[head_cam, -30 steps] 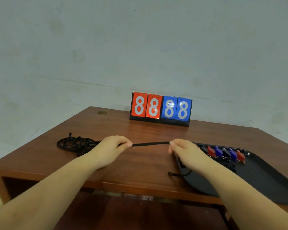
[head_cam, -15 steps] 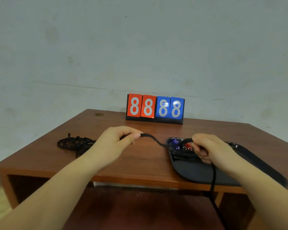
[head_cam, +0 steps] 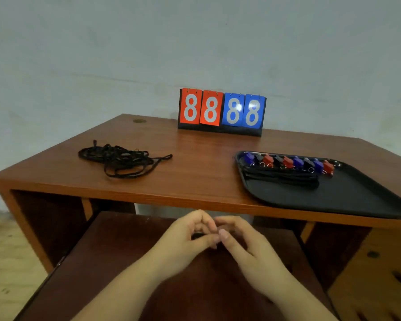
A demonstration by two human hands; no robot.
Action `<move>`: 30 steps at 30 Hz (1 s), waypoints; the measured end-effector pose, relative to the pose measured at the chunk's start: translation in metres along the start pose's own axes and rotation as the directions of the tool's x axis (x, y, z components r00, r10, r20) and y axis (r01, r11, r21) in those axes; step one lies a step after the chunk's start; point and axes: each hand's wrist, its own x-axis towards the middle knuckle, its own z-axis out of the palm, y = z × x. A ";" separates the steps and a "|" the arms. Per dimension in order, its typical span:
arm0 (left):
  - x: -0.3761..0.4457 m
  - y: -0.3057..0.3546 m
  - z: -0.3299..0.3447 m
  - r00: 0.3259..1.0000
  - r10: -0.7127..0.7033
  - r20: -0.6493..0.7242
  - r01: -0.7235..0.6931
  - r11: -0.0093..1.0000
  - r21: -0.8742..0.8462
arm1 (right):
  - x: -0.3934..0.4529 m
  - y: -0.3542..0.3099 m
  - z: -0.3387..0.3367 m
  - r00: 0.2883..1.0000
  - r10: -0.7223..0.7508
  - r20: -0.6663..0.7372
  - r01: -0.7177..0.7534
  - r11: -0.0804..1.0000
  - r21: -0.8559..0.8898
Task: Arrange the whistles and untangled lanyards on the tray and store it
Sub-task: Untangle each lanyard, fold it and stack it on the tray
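Cord lies in a black tangle [head_cam: 120,159] on the table [head_cam: 195,172], well to the left of the scoreboard [head_cam: 221,112], with one loop trailing out toward the middle. Behind the tangle, near the far edge, a small round cap [head_cam: 139,121] is set into the wood. The scoreboard stands at the back centre: four flip cards, two red and two blue, each showing an 8.

To the right of the scoreboard and nearer the front edge sits one black tray [head_cam: 333,200]. Along its far rim runs a row of whistles [head_cam: 289,162], about nine, in blue, black and red, side by side. Just in front of them a bundle of straightened lanyards [head_cam: 280,176] lies across the tray; their number cannot be told.

Below the front edge, under the scoreboard's line, the two hands meet. The left hand [head_cam: 188,237] has its fingers curled, thumb and forefinger pinching something small and dark that is too blurred to name. The right hand [head_cam: 243,242] is curled against it, fingertips touching the left; what it holds, if anything, cannot be told.

The table is reddish-brown wood with open compartments beneath. A pale, stained wall rises behind, and sandy floor shows at the left.
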 end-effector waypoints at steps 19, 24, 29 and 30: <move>-0.009 -0.002 0.010 0.960 -0.235 -0.155 0.186 0.943 -0.276 | -0.009 0.012 -0.003 0.982 0.167 -0.090 -0.144 0.966 0.217; -0.011 0.005 0.022 0.925 -0.373 -0.072 0.234 0.707 -0.667 | -0.014 0.006 -0.002 0.975 0.160 -0.152 -0.117 0.958 0.261; -0.011 0.007 0.026 0.920 -0.393 0.010 0.253 0.573 -0.780 | -0.016 0.002 0.003 0.978 0.141 -0.154 -0.092 0.952 0.293; -0.011 0.007 0.026 0.923 -0.385 0.013 0.251 0.576 -0.778 | -0.016 0.002 0.003 0.979 0.144 -0.143 -0.095 0.949 0.302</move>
